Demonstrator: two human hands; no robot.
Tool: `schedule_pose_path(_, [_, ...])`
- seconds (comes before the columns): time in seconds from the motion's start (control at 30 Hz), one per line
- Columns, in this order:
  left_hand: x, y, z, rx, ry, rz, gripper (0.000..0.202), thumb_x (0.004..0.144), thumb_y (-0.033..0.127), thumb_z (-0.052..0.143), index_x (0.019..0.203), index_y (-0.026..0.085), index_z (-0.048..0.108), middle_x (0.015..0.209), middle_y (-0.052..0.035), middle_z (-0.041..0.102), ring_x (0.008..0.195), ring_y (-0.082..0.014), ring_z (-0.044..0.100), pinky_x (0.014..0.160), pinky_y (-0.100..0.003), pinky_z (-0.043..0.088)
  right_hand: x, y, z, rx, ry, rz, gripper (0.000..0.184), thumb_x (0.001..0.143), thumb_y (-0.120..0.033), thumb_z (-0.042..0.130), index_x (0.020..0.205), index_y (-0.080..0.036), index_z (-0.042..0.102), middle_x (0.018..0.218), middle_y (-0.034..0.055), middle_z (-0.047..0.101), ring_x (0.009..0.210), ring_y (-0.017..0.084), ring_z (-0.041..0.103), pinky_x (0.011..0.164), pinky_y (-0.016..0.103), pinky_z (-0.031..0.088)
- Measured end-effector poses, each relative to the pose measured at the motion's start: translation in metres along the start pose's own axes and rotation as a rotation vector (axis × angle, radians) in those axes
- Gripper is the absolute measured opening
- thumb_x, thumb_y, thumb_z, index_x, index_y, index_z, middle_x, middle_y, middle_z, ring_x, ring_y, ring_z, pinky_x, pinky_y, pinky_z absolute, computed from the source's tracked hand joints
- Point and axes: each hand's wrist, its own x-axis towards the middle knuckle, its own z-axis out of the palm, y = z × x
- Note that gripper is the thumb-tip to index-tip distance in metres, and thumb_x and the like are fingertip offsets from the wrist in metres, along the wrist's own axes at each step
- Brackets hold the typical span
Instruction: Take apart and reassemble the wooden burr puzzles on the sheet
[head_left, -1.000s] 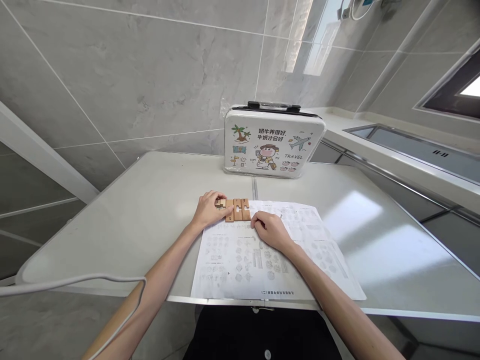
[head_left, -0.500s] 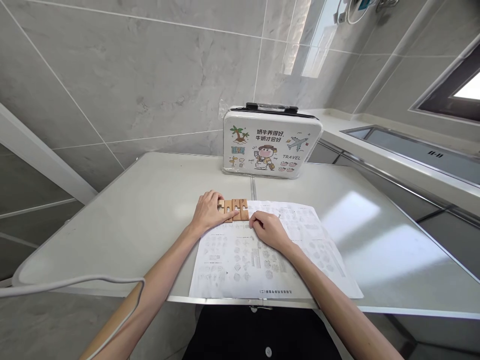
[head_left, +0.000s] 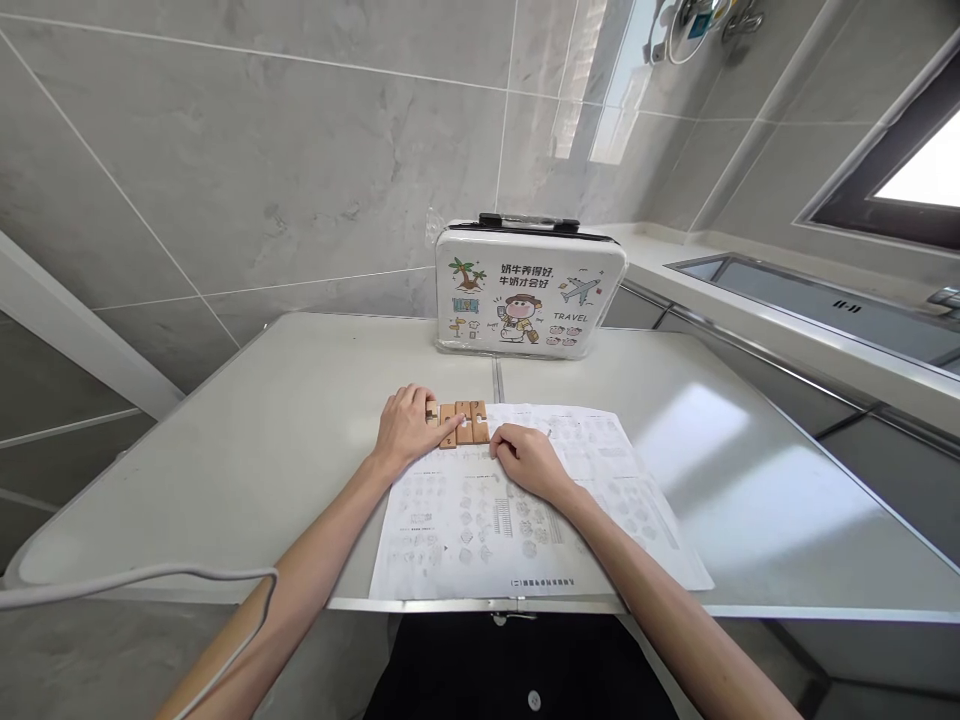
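My left hand (head_left: 407,428) lies over the left end of a row of several flat wooden puzzle pieces (head_left: 471,422). Its thumb reaches across the front of them, and the fingers curl round the far left side, partly hiding the leftmost piece. The pieces have cut-out notches and small dark marks; one sits slightly nearer to me than its neighbours. Just right of the row, my right hand (head_left: 529,458) rests in a loose fist on a printed paper sheet (head_left: 450,560). No object shows in that fist. The sheet carries rows of small diagrams and lies partly under the pieces.
A white cartoon-printed case (head_left: 529,295) with a black handle stands at the back of the white table (head_left: 225,460). A pale cable (head_left: 150,573) crosses my left forearm. To the right runs a counter with a sink (head_left: 825,300), and a tiled wall rises behind.
The view has shifted slightly, moving everything a little to the left in the picture. Both hands keep nearly the same pose beside the wooden pieces.
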Motion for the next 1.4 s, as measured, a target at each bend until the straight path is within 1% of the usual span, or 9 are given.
schedule_pose_path(0.27, [0.001,0.005,-0.004,0.001,0.041,-0.054,0.055,0.08,0.077,0.069,0.086,0.023,0.058,0.094,-0.0072,0.069,0.09,-0.0278,0.065,0.078,-0.04,0.049,0.0,0.0,-0.002,0.006,-0.012,0.004,0.027,0.086,-0.003,0.046,0.075,-0.022,0.063,0.076,-0.0018,0.069,0.065,0.015,0.056,0.067,0.026,0.038])
schedule_pose_path(0.6, [-0.001,0.023,-0.013,-0.048,0.124,0.004,0.047,0.083,0.068,0.07,0.094,0.022,0.063,0.096,-0.0068,0.07,0.085,-0.025,0.066,0.078,-0.039,0.049,0.004,0.003,-0.001,0.071,0.039,-0.021,0.023,0.086,-0.008,0.047,0.076,-0.022,0.062,0.079,0.0001,0.069,0.07,0.016,0.057,0.07,0.028,0.041])
schedule_pose_path(0.73, [-0.001,0.053,-0.02,-0.077,0.1,0.139,0.047,0.083,0.066,0.07,0.097,0.022,0.064,0.096,-0.0087,0.071,0.088,-0.0269,0.066,0.082,-0.041,0.05,0.007,-0.007,-0.011,0.461,0.072,0.2,0.011,0.093,-0.025,0.056,0.098,-0.022,0.065,0.094,0.0035,0.074,0.079,0.018,0.064,0.074,0.03,0.05])
schedule_pose_path(0.83, [-0.004,0.084,-0.026,-0.151,0.03,0.259,0.045,0.082,0.063,0.071,0.1,0.023,0.063,0.098,-0.0091,0.072,0.091,-0.0278,0.065,0.087,-0.043,0.05,-0.001,-0.02,-0.024,0.908,-0.117,0.321,0.034,0.101,-0.047,0.052,0.124,-0.024,0.062,0.117,0.0075,0.073,0.098,0.02,0.07,0.085,0.034,0.057])
schedule_pose_path(0.9, [-0.007,0.104,-0.026,-0.187,-0.05,0.311,0.05,0.076,0.068,0.074,0.098,0.024,0.063,0.099,-0.0098,0.071,0.092,-0.03,0.065,0.087,-0.046,0.05,-0.012,-0.027,-0.033,1.079,-0.21,0.351,0.042,0.102,-0.055,0.046,0.12,-0.023,0.066,0.111,0.0081,0.074,0.102,0.023,0.071,0.087,0.035,0.058])
schedule_pose_path(1.0, [-0.012,0.128,-0.021,-0.258,-0.181,0.406,0.054,0.074,0.07,0.075,0.1,0.026,0.063,0.102,-0.011,0.071,0.098,-0.0332,0.066,0.092,-0.049,0.051,-0.03,-0.032,-0.044,1.302,-0.158,0.407,0.037,0.101,-0.052,0.053,0.118,-0.022,0.067,0.108,0.0076,0.073,0.108,0.025,0.07,0.091,0.036,0.059])
schedule_pose_path(1.07, [-0.016,0.139,-0.014,-0.321,-0.19,0.447,0.058,0.073,0.07,0.077,0.107,0.025,0.061,0.107,-0.0127,0.07,0.1,-0.0346,0.066,0.092,-0.05,0.051,-0.04,-0.032,-0.048,1.395,-0.137,0.438,0.034,0.1,-0.049,0.057,0.119,-0.022,0.066,0.108,0.008,0.073,0.108,0.025,0.07,0.091,0.038,0.059])
schedule_pose_path(1.2, [-0.021,0.143,-0.002,-0.469,-0.144,0.499,0.081,0.073,0.067,0.081,0.134,0.025,0.049,0.127,-0.0155,0.065,0.115,-0.0355,0.065,0.097,-0.05,0.052,-0.054,-0.024,-0.048,1.526,-0.171,0.502,0.033,0.101,-0.047,0.056,0.121,-0.021,0.063,0.11,0.0091,0.074,0.11,0.027,0.071,0.089,0.04,0.06])
schedule_pose_path(1.4, [-0.023,0.123,-0.006,-0.586,-0.255,0.482,0.105,0.068,0.064,0.09,0.15,0.028,0.036,0.141,-0.0161,0.058,0.13,-0.0368,0.058,0.108,-0.052,0.049,-0.066,-0.008,-0.049,1.59,-0.2,0.542,0.032,0.101,-0.038,0.056,0.125,-0.018,0.063,0.117,0.0128,0.075,0.115,0.029,0.071,0.089,0.041,0.06])
